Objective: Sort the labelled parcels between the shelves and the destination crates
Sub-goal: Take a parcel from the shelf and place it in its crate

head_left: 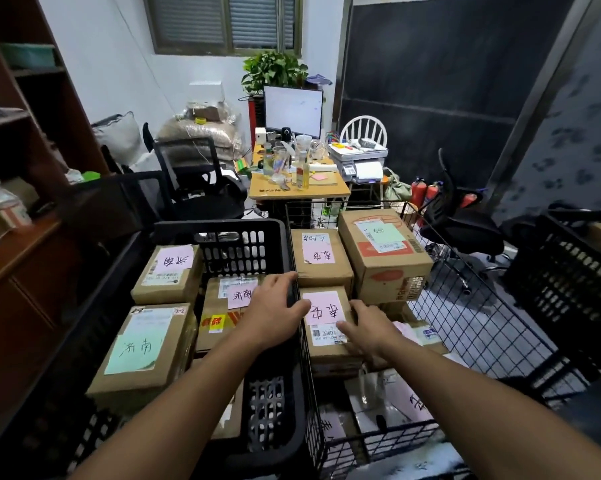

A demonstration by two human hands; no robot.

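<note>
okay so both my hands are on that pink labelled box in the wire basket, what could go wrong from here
The pink-labelled box sits on a stack, so lifting it might shift the parcels beneath. Your left hand rests across the black crate's rim and could snag there. Your right hand lies only on top, so the grip may slip.

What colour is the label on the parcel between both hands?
Pink label, seen in the head view.

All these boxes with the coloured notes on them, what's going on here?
A person is sorting labelled parcels. Both hands are on one box with a pink note in the wire basket: the left hand at its left edge, reaching over the black crate's wall, the right hand on its right side. The crate beside it already holds several labelled boxes. Whether the box is lifted yet is unclear.
</note>
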